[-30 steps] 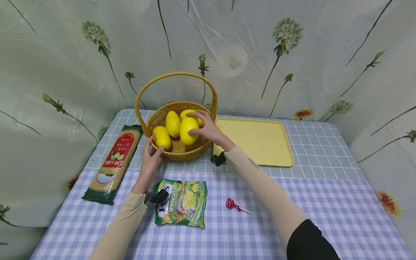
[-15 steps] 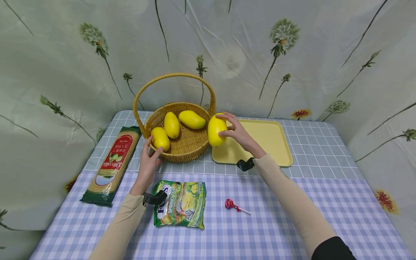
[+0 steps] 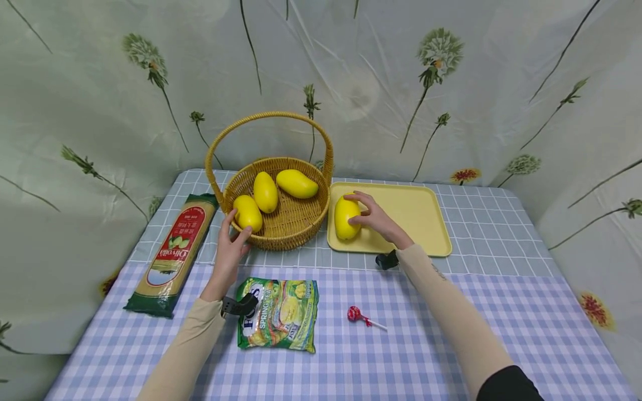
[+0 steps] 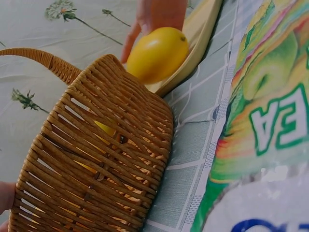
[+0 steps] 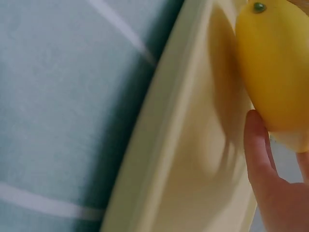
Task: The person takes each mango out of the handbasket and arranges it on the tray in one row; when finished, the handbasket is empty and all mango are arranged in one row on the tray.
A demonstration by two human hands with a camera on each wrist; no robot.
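Observation:
My right hand (image 3: pixel 376 218) grips a yellow mango (image 3: pixel 346 217) between thumb and fingers, over the left end of a pale yellow tray (image 3: pixel 401 217). In the right wrist view the mango (image 5: pixel 275 67) casts a shadow on the tray; whether its underside touches is hard to tell. A wicker basket (image 3: pixel 281 242) with a tall arched handle stands left of the tray. My left hand (image 3: pixel 229 253) holds the basket's front left rim, close to one mango (image 3: pixel 248 213) inside. Two more mangoes, one upright (image 3: pixel 265 192) and one lying sideways (image 3: pixel 297 184), rest farther back in the basket.
Left of the basket lies a long Olivoilà pasta packet (image 3: pixel 173 256). A green sweets bag (image 3: pixel 278 314) lies in front of the basket, under the left wrist camera. A red lollipop (image 3: pixel 354 314) lies to its right. A floral curtain (image 3: pixel 371 83) hangs behind the table.
My right hand has carried the mango out of the basket, rightward over its rim, and lowered it to the tray. The left hand has stayed at the basket rim.

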